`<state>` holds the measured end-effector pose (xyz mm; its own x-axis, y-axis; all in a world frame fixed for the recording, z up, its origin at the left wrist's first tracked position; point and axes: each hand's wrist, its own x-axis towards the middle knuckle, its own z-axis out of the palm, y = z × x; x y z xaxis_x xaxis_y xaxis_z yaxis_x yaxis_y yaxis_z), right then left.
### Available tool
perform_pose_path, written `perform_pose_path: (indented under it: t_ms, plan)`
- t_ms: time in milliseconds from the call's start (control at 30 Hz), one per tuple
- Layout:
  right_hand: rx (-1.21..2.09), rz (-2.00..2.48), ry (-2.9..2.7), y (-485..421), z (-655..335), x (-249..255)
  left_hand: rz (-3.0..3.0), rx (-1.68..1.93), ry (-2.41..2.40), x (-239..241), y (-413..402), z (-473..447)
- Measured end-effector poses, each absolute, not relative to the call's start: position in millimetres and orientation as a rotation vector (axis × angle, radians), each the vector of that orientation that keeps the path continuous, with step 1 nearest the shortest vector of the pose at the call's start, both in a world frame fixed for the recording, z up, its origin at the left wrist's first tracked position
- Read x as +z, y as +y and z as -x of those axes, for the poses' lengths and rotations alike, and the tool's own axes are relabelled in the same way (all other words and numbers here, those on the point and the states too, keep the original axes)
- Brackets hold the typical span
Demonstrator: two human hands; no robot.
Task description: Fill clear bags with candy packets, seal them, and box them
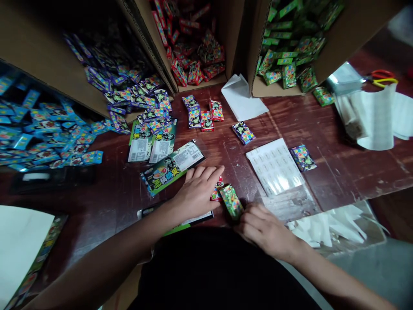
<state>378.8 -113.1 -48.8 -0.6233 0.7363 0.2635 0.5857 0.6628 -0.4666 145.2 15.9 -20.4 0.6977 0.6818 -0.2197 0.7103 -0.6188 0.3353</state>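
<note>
My left hand (198,189) lies with its fingers stretched out, its fingertips beside and partly over a small red candy box (217,189). A green candy box (231,202) stands right of that, slanted, its lower end at the curled fingers of my right hand (261,226). Those fingers are closed on that end. Under my left wrist is a flat printed packet (196,218), mostly covered by the arm. Another dark green printed packet (172,167) lies just beyond my left hand. To the right is a sheet of printed labels (272,165).
Cartons hold heaps of purple boxes (138,97), red boxes (195,71) and green boxes (287,71); blue boxes (48,133) are heaped at left. A folded white paper (243,101) lies ahead. Scissors (382,79) are at far right, and a clear bag of paper scraps (332,228) hangs near the edge.
</note>
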Motion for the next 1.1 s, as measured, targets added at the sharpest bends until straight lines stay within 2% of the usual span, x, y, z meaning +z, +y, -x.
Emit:
perform_pose_path:
  t_ms: [67, 200, 300, 433, 600, 833, 1100]
  plan:
    - [0.590, 0.944, -2.440, -103.7, -380.6, -47.3, -2.543, -0.084, 1.042, -14.3, 15.8, -140.4]
    - [0.672, 1.061, -2.419, -68.0, -392.8, -43.6, -2.592, -0.019, 1.041, 7.2, 6.0, -111.8]
    - [0.703, 1.031, -2.561, -44.9, -396.9, -42.2, -2.572, -0.107, 1.064, 15.0, -12.2, -79.2]
    - [0.642, 1.076, -2.596, -31.9, -394.8, -40.3, -2.486, -0.224, 1.193, 3.9, -41.2, -43.2]
    - [0.518, 1.166, -2.641, -17.3, -386.1, -48.0, -2.437, -0.111, 1.293, -13.7, -59.5, -29.5]
    - [0.702, 0.964, -2.493, -22.2, -356.5, -75.6, -2.342, 0.069, 1.355, -29.8, -66.0, -25.0]
    - [0.885, 0.733, -2.582, -30.9, -354.0, -70.8, -2.343, 0.075, 1.242, -32.1, -65.9, -16.8]
